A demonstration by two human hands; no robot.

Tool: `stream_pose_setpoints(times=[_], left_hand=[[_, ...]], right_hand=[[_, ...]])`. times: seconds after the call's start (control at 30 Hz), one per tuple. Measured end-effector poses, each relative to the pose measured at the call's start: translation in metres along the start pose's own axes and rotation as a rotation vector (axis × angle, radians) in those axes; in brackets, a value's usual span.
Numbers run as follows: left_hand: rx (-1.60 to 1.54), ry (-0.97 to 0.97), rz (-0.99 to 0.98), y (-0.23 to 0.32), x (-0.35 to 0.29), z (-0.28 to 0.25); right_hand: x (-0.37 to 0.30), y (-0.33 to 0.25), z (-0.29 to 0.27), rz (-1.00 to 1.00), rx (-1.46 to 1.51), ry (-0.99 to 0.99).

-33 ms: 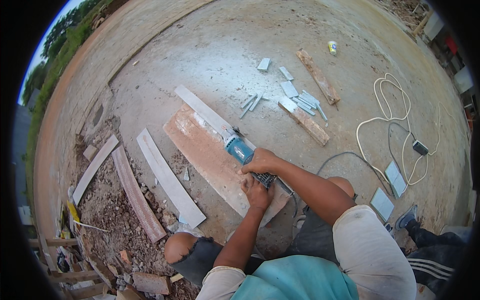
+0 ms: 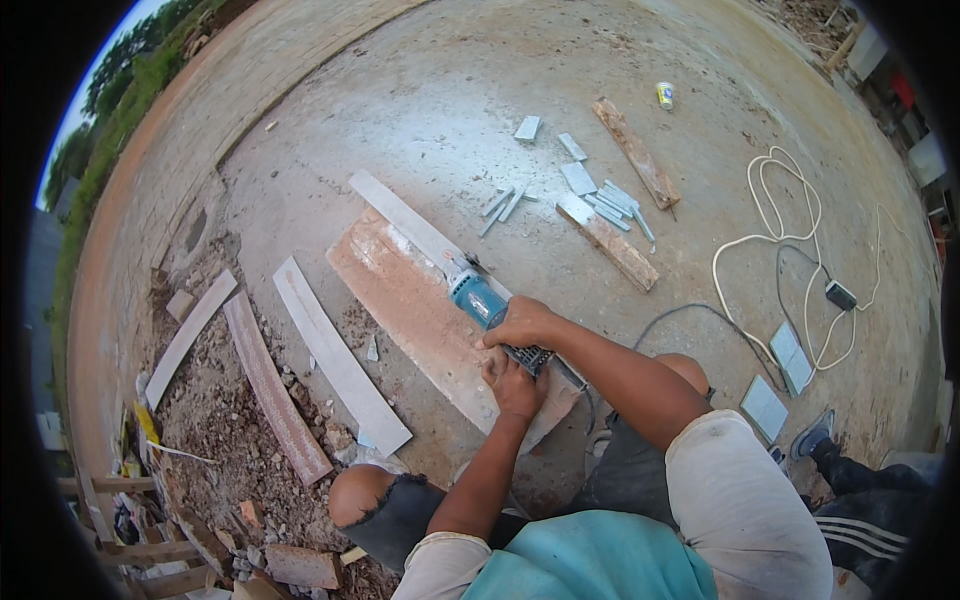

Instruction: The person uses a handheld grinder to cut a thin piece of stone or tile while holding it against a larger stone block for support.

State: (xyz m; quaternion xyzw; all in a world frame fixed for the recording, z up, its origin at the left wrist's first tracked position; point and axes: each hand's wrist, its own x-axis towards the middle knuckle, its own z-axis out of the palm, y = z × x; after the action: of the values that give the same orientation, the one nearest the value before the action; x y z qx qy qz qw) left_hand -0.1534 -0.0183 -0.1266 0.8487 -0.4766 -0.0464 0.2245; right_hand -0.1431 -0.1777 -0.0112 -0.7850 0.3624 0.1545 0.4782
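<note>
Before you, the grinder (image 2: 478,300) sits over the slab (image 2: 395,297); strips (image 2: 338,352) lie to your left, the socket block (image 2: 841,295) right, tile pieces (image 2: 578,179) beyond the grinder.

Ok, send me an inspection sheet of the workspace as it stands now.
Surface: concrete ground, with a whitish patch near the middle.
Work things: blue grinder at a pale strip, along a reddish slab.
Clutter: small pale pieces, two rough bars, three loose strips at left.
Hands: right hand grips the blue grinder's body; left hand holds its rear.
Cables: white cable looped at right; dark cable nearby.
Surroundings: rubble at left; another person's shoe at lower right.
</note>
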Motion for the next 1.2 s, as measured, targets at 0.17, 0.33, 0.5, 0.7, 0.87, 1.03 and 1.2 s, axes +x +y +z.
stream_pose_setpoints(times=[0.17,0.33,0.5,0.7,0.87,1.03,1.2], left_hand=[[-0.021,0.018,-0.006,0.001,0.000,0.000],[-0.017,-0.010,-0.020,0.001,0.000,0.000],[-0.015,-0.017,-0.021,0.001,0.000,0.000],[-0.008,-0.014,-0.014,0.001,0.000,0.000],[-0.004,-0.013,-0.004,0.002,0.000,-0.001],[0.003,-0.022,-0.007,0.002,0.000,-0.002],[0.010,-0.036,-0.014,0.001,0.000,-0.001]], right_hand=[[-0.001,0.002,0.001,0.025,0.027,-0.012],[-0.003,0.003,0.001,0.031,0.022,-0.017],[-0.006,0.005,0.001,0.024,0.046,-0.014],[-0.005,0.008,0.003,0.010,0.012,-0.005],[-0.007,0.011,0.004,0.008,0.006,0.004],[-0.009,0.014,0.005,0.021,0.005,0.002],[-0.010,0.013,0.005,0.027,0.012,0.016]])
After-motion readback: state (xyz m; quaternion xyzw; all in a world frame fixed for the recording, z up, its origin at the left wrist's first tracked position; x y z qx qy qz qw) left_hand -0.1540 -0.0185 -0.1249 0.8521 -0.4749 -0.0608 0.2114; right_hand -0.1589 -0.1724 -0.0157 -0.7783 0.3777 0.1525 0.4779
